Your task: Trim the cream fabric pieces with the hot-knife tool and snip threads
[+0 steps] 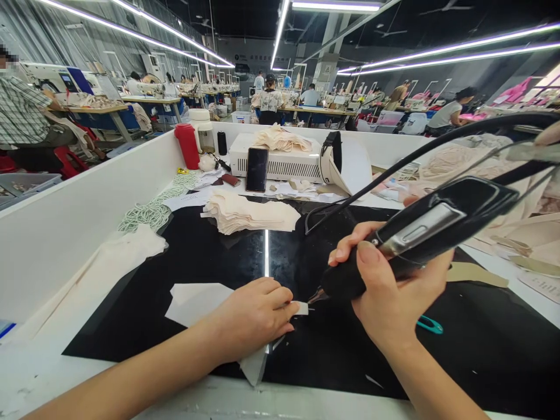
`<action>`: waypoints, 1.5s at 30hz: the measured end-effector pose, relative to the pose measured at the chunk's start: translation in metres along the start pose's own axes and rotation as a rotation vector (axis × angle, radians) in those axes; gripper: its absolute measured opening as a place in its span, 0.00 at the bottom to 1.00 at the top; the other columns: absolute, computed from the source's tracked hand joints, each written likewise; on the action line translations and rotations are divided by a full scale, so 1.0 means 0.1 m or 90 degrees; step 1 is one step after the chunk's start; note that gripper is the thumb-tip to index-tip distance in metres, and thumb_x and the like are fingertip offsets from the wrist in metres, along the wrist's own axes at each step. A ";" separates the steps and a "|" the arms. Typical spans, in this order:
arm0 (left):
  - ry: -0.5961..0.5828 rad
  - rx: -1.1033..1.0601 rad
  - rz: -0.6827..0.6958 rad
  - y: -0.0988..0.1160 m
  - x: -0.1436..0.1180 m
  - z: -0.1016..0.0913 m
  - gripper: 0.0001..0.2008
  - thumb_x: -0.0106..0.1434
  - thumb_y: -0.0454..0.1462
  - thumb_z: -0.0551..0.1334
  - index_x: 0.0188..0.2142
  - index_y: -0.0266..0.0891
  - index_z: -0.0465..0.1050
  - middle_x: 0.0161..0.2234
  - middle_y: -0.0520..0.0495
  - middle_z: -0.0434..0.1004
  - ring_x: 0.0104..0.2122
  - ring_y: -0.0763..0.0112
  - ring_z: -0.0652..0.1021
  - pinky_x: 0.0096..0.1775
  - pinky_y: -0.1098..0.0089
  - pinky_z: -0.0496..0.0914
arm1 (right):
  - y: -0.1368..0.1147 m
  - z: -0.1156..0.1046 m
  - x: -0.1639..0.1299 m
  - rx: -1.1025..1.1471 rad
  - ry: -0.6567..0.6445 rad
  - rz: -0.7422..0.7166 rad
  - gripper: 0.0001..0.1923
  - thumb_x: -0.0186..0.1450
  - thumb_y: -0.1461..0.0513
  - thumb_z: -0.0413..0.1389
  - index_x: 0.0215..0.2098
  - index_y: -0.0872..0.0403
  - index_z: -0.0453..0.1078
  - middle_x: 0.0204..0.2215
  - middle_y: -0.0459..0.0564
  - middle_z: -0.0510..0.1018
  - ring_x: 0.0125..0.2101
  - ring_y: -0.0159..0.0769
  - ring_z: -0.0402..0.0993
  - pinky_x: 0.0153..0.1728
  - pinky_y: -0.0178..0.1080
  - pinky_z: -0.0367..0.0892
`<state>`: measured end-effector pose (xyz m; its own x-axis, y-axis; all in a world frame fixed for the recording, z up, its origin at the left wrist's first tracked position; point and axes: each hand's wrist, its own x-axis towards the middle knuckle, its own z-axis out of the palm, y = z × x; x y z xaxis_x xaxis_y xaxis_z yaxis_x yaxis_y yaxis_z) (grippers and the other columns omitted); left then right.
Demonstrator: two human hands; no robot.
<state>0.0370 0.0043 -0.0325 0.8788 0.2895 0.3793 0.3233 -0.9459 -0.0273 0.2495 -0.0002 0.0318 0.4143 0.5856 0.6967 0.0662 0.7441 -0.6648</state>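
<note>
On black glass (196,256) — left hand (254,315) pins white piece (192,300), tool (420,233) tip at edge

i'm seeing a black tool (420,236) with a silver panel showing, white paper (192,300) lying on the glossy black mat (481,344), cream fabric pieces (249,213), a red bottle (188,146) and teal scissors (429,325).

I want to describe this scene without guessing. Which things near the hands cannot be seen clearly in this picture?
- Head view: the tool tip is too small to identify, where it meets the white piece.
- The left hand covers most of that piece and part of the white sheet.
- The right hand hides the middle of the black tool.
- The teal object is partly behind the right wrist.
- The phone screen is dark.
</note>
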 end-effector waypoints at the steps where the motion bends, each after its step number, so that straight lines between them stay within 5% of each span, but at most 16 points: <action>1: 0.000 0.001 -0.002 0.00 0.00 0.00 0.12 0.80 0.41 0.72 0.54 0.34 0.78 0.46 0.46 0.80 0.45 0.61 0.80 0.51 0.62 0.78 | 0.00 0.00 0.01 -0.004 0.002 -0.003 0.24 0.70 0.57 0.77 0.55 0.42 0.70 0.35 0.35 0.84 0.23 0.30 0.81 0.24 0.37 0.82; 33: -0.007 -0.030 -0.004 -0.05 0.01 -0.05 0.11 0.80 0.40 0.72 0.54 0.35 0.79 0.47 0.45 0.83 0.47 0.60 0.83 0.54 0.62 0.79 | -0.04 -0.02 -0.07 0.017 -0.012 0.021 0.21 0.69 0.62 0.76 0.53 0.43 0.73 0.36 0.37 0.84 0.23 0.32 0.82 0.24 0.38 0.83; 45: 0.003 -0.058 -0.048 -0.06 -0.20 -0.10 0.08 0.82 0.37 0.69 0.57 0.38 0.79 0.49 0.45 0.86 0.50 0.61 0.86 0.67 0.55 0.75 | -0.08 -0.12 -0.07 0.006 0.002 0.034 0.28 0.66 0.58 0.79 0.61 0.37 0.77 0.35 0.38 0.84 0.24 0.34 0.81 0.25 0.41 0.83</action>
<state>0.0137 0.0024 -0.0307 0.8517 0.3591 0.3817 0.3542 -0.9312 0.0858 0.2572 -0.0145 0.0293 0.4198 0.6234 0.6596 0.0353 0.7150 -0.6982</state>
